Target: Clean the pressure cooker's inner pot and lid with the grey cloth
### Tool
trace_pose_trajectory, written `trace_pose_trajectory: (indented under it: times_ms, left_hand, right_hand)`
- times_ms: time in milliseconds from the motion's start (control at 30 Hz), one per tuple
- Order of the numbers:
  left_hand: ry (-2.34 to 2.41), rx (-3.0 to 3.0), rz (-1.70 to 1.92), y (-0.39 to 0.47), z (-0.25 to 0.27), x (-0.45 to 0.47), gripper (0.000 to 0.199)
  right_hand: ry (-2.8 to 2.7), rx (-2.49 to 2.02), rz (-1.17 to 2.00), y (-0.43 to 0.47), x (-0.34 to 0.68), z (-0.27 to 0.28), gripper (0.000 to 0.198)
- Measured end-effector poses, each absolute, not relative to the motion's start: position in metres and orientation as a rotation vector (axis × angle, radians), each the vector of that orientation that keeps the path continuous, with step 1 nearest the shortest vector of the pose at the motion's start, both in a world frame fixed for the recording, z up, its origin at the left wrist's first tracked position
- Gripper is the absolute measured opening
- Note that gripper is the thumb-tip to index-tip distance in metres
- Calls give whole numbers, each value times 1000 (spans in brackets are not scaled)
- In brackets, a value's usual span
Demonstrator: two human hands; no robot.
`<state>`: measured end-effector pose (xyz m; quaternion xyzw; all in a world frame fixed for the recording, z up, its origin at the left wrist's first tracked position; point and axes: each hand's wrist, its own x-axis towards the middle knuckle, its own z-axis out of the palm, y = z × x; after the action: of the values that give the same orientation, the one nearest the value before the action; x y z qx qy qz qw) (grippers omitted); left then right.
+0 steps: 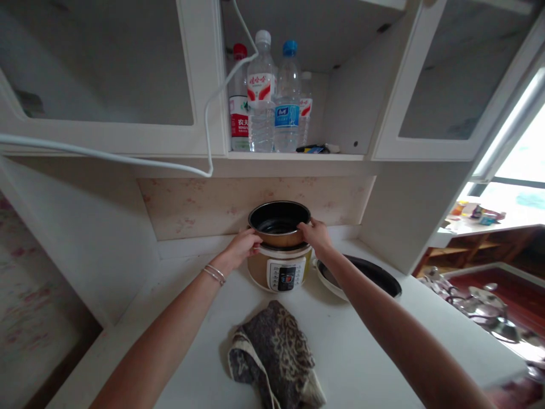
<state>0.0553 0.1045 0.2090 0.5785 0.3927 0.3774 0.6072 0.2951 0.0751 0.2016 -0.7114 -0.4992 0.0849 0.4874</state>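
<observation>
A dark-lined inner pot (279, 238) with a golden outside sits raised at the mouth of a rice cooker (258, 267). My left hand (242, 248) grips the pot's rim on the left, fingers curled. On the opposite side, my right hand (315, 234) pinches the rim between thumb and fingers. The pot's lower part is hidden inside the cooker, whose front panel faces me. Nearer to me on the white counter lies a crumpled dark patterned cloth (276, 346). Beside the cooker, partly behind my right forearm, rests the black-lined lid (374, 275).
Several plastic bottles (260, 122) stand on the open cabinet shelf above. A white cable (208, 113) hangs in front of that cabinet. Metal pots and lids (485, 307) stand at the right, beyond the white counter (187, 318).
</observation>
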Motion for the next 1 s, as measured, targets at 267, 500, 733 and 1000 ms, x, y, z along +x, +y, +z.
trace_pose_trajectory:
  times_ms: [267, 500, 733, 1000]
  left_hand:
    - [979, 1395, 833, 111, 193, 60, 20]
    - [984, 1478, 792, 102, 182, 51, 32]
    - [1167, 1784, 1072, 118, 148, 18, 43]
    - [1301, 2450, 971, 159, 140, 6, 56]
  right_hand:
    - [-1265, -1931, 96, 68, 298, 191, 35]
    - [-1302, -1995, 211, 63, 303, 187, 35]
    - [-1383, -1788, 658, -21, 314, 183, 46]
    - [-1059, -1900, 1321, -139, 385, 50, 34]
